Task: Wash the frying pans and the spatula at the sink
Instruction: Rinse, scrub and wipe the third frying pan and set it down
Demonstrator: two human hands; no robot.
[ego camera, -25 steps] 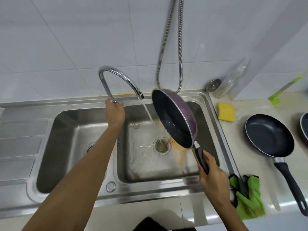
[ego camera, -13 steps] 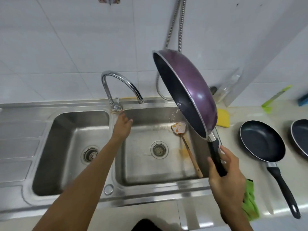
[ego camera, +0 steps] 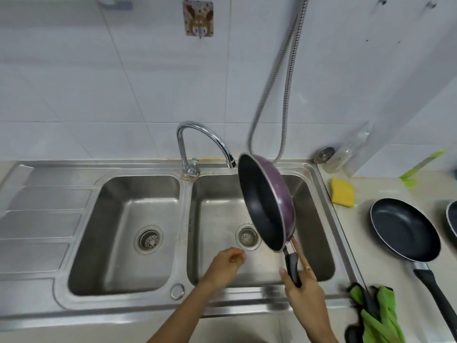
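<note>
The right hand (ego camera: 305,290) is gripping the black handle of the purple frying pan (ego camera: 268,203), fingers wrapped around it, tilting the pan steeply on edge over the right basin of the sink (ego camera: 319,233). Behind the pan, a wooden spatula handle (ego camera: 302,259) is peeking out, its blade hidden. The left hand (ego camera: 226,264) is hovering over the same basin, loosely curled and holding nothing, blurred. Three pans are showing in all: one more black frying pan (ego camera: 405,230) is sitting whole on the counter (ego camera: 371,258), and a third pan (ego camera: 452,217) is being cut off by the right edge. One yellow sponge (ego camera: 342,196) is lying beside the sink.
</note>
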